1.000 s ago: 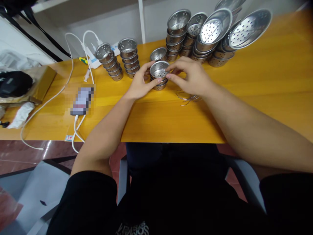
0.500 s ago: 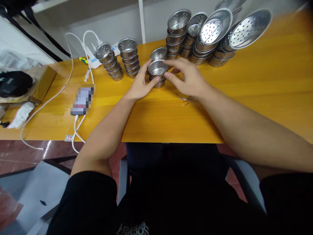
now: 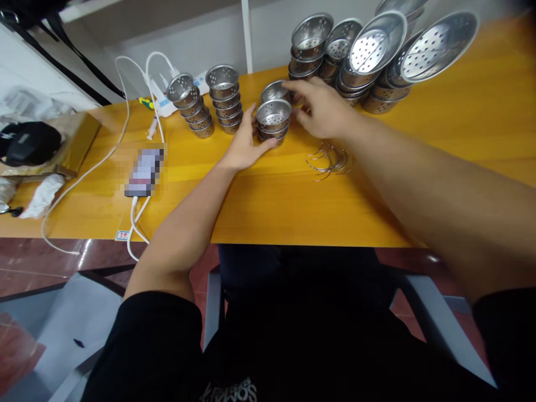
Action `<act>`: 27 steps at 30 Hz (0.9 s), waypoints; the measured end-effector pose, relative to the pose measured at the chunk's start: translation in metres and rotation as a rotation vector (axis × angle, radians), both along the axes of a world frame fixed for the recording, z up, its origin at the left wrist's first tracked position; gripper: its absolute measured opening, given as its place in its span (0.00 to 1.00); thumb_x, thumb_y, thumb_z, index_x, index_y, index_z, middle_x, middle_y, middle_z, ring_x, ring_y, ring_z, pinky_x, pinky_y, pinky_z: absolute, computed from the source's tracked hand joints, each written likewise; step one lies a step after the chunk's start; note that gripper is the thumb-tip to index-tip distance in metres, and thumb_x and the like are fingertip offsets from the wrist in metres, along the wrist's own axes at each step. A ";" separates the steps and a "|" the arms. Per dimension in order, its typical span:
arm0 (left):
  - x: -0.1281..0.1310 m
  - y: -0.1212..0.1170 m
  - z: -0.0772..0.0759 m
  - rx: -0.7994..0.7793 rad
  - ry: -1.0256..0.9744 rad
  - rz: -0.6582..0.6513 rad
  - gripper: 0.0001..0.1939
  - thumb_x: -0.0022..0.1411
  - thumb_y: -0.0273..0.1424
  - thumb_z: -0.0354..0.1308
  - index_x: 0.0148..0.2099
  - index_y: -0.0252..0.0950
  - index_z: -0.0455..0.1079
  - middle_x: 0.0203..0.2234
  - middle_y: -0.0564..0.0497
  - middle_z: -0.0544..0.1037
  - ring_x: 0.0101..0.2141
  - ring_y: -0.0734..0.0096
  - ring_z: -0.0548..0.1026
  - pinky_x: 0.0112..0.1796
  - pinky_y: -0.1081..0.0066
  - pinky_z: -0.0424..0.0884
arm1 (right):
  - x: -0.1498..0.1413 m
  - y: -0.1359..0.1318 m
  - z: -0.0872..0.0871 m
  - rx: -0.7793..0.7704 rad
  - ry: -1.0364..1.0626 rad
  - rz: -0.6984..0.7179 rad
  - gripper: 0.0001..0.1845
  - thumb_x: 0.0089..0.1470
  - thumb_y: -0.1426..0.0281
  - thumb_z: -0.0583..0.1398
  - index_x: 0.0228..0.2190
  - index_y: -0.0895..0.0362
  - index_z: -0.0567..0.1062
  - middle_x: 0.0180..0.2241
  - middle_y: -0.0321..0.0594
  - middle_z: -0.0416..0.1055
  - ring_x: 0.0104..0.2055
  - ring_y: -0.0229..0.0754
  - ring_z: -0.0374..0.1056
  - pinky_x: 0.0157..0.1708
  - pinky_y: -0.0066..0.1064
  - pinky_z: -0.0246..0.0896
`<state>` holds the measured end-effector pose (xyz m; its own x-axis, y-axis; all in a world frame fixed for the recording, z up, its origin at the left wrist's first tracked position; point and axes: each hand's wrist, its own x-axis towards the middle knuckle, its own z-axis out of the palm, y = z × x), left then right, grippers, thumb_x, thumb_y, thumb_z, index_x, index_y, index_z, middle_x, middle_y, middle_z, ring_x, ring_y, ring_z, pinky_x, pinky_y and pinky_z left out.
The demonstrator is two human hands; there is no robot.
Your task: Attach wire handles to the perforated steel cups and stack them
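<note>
A short stack of perforated metal cups (image 3: 273, 115) stands upright on the table. My left hand (image 3: 245, 144) grips it from the left, its thumb across the lower front and its fingers along the side. Just behind stands another perforated cup (image 3: 274, 91), partly hidden by the stack. My right hand (image 3: 324, 111) hovers to the right of both with thumb and fingers apart, holding nothing. Its index fingertip is by the rear cup's rim; whether they touch I cannot tell. Thin bent wires (image 3: 330, 161) lie in a loose pile below my right hand.
Two taller cup stacks, one leaning (image 3: 195, 109) and one straighter (image 3: 226, 100), stand to the left. More stacks (image 3: 312, 42) crowd the back right, some topped by large tilted cups (image 3: 439, 50). A phone (image 3: 144, 172) with white cables lies left, near a power strip (image 3: 165, 103).
My right hand has let go of the front stack's top cup and moved up and right, uncovering more of the wires. My left hand stays on the stack.
</note>
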<state>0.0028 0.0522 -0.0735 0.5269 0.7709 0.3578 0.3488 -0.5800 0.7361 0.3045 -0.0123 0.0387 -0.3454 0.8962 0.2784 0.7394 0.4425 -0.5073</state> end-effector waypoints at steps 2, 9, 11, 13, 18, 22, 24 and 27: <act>-0.002 -0.005 0.004 0.024 0.009 0.037 0.66 0.73 0.66 0.81 0.93 0.41 0.55 0.83 0.28 0.74 0.81 0.33 0.79 0.86 0.35 0.75 | -0.009 0.012 0.007 -0.011 -0.081 0.005 0.41 0.86 0.70 0.70 0.90 0.47 0.71 0.80 0.51 0.76 0.74 0.56 0.77 0.86 0.50 0.68; -0.007 -0.014 0.013 0.048 -0.014 0.187 0.41 0.67 0.61 0.90 0.67 0.43 0.81 0.51 0.45 0.80 0.55 0.46 0.87 0.71 0.33 0.87 | -0.021 0.026 0.020 -0.028 -0.382 -0.020 0.13 0.86 0.69 0.70 0.65 0.57 0.86 0.70 0.60 0.81 0.64 0.59 0.79 0.71 0.51 0.75; -0.007 -0.013 0.013 0.028 -0.030 0.187 0.41 0.70 0.60 0.89 0.69 0.44 0.78 0.47 0.47 0.80 0.51 0.49 0.87 0.70 0.33 0.88 | -0.013 0.018 0.022 -0.034 -0.409 -0.048 0.12 0.85 0.66 0.72 0.63 0.57 0.87 0.69 0.62 0.83 0.63 0.61 0.80 0.68 0.53 0.77; -0.007 -0.012 0.013 0.005 -0.030 0.196 0.40 0.76 0.57 0.84 0.75 0.44 0.72 0.45 0.48 0.82 0.49 0.48 0.89 0.71 0.33 0.87 | -0.002 0.005 0.023 -0.037 -0.406 -0.088 0.12 0.85 0.64 0.73 0.61 0.58 0.88 0.68 0.65 0.84 0.64 0.66 0.81 0.67 0.56 0.77; -0.002 -0.013 0.014 -0.079 -0.055 0.225 0.44 0.86 0.48 0.70 0.88 0.39 0.55 0.42 0.49 0.87 0.48 0.51 0.92 0.68 0.40 0.88 | 0.030 -0.033 0.019 -0.035 -0.370 -0.137 0.12 0.84 0.64 0.75 0.57 0.60 0.89 0.61 0.67 0.87 0.65 0.70 0.83 0.68 0.56 0.76; 0.000 -0.015 0.012 -0.087 -0.087 0.210 0.36 0.85 0.43 0.72 0.83 0.40 0.62 0.58 0.38 0.90 0.51 0.57 0.92 0.67 0.45 0.90 | 0.043 -0.053 0.010 0.025 -0.248 -0.172 0.16 0.85 0.61 0.73 0.61 0.61 0.89 0.61 0.69 0.85 0.66 0.71 0.82 0.72 0.60 0.76; 0.000 -0.017 0.013 -0.066 -0.076 0.188 0.29 0.85 0.43 0.72 0.77 0.41 0.68 0.62 0.36 0.89 0.52 0.57 0.92 0.68 0.43 0.90 | 0.046 -0.057 0.010 0.060 -0.187 -0.176 0.16 0.84 0.59 0.73 0.59 0.58 0.89 0.61 0.68 0.86 0.67 0.73 0.82 0.74 0.62 0.77; -0.001 -0.024 0.019 -0.018 -0.037 0.127 0.25 0.84 0.48 0.74 0.70 0.42 0.74 0.66 0.36 0.86 0.54 0.55 0.92 0.69 0.41 0.89 | 0.046 -0.063 0.015 0.109 -0.074 -0.118 0.16 0.82 0.54 0.71 0.59 0.52 0.89 0.63 0.65 0.85 0.68 0.72 0.82 0.78 0.63 0.78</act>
